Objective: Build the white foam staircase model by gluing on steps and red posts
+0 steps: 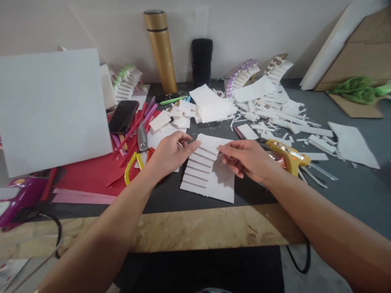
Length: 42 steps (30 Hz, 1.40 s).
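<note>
A small white foam-board model staircase [197, 172] stands on a white base sheet [224, 183] in front of me, its steps rising away from me. My left hand [172, 154] is closed at the upper left of the staircase, thumb pressed on the end of a top step. From the other side, my right hand [244, 158] pinches the right end of that step between thumb and forefinger, its other fingers curled. To the right lies a yellow hot glue gun [288, 156] with a clear glue stick in its back. Yellow-handled scissors [142, 140] rest left of my left hand.
White foam scraps [275, 116] litter the back right. A gold flask [161, 53] and a black case [202, 61] stand by the wall. A phone [124, 116], red sheets [82, 175] and a large white board [55, 110] occupy the left. The wooden edge [195, 228] runs along the front.
</note>
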Tool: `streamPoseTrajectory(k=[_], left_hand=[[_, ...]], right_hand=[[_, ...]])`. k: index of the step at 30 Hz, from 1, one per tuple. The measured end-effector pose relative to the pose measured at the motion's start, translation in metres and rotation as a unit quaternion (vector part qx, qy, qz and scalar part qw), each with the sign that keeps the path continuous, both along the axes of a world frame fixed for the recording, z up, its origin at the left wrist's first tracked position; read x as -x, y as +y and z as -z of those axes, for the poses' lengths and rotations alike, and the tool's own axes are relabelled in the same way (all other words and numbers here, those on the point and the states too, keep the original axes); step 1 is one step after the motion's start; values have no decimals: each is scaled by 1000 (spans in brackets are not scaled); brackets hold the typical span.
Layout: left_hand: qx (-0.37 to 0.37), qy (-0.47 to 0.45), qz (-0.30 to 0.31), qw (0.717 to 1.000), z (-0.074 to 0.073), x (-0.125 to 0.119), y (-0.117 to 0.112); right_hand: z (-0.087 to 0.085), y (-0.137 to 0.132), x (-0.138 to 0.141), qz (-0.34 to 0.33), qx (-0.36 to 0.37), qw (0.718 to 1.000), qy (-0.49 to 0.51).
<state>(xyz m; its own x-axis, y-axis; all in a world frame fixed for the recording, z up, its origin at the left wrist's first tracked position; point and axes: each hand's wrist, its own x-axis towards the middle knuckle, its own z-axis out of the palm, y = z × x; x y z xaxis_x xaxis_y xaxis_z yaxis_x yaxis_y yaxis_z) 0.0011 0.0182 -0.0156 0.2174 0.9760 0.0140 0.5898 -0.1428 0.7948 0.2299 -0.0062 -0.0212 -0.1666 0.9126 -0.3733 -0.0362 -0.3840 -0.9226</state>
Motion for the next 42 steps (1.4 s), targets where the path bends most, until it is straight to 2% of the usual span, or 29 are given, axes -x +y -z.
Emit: streamPoseTrajectory(k=[4,8,13,17,22,26,29,32,35,38,42], left_hand=[[-42,120,12,992,-5,-7,-11],[-98,224,33,969,-5,-25,-27],[-83,287,50,953,-1,-37,-37],[-61,266,58,960,-6,-33,-35],[-43,168,101,980,-17,-23,-33],[-32,107,138,984,-20,-12,-30],[-34,25,195,980,-19,-1,-23],[-53,-69,244,966,-17,6,-15],[-62,-102,256,959,-17,9,-11],[-62,-106,255,959,-18,9,-10],[-38,-128,273,953,-17,8,-11]], right_hand=[[-5,2,-4,25,-50,997,-61],[-8,4,-6,51,-96,991,-77],[-7,5,-8,81,-132,987,-53],[-6,8,-12,113,-185,976,-19],[-9,14,-23,155,-252,955,12],[-17,20,-35,169,-254,952,29],[-23,22,-42,181,-216,959,38],[-24,23,-42,145,-135,980,30],[-22,20,-37,42,-42,997,49],[-19,17,-33,-52,1,996,71],[-15,14,-30,-130,19,984,118]])
